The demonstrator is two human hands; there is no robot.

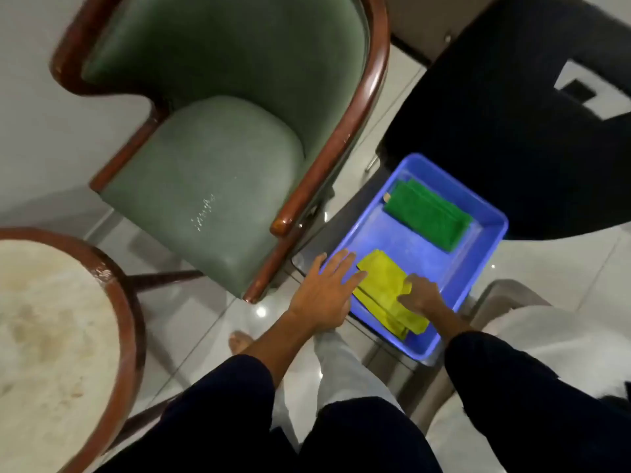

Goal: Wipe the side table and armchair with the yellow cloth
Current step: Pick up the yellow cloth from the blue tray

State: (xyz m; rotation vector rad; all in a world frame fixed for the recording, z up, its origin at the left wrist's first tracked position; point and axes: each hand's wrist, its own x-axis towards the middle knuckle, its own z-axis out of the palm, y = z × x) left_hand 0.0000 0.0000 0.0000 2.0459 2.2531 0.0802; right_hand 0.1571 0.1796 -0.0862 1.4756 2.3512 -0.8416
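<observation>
Yellow cloth (386, 288) reached for in a blue tray (478, 264)

The folded cloth is lain at the tray's near end, between both hands. Its right edge is pinched by the right hand (421, 295); the left hand (327, 291) is spread flat, fingertips touching its left edge.

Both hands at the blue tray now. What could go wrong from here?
1. The yellow cloth is a folded stack; the right hand pinches only its top edge, so it may lift one layer and drag or spill the rest.
2. The blue tray seems to rest on a low stand; the left hand leaning on its rim could tip it.
3. The green cloth lies in the same tray and could be taken by mistake.
</observation>
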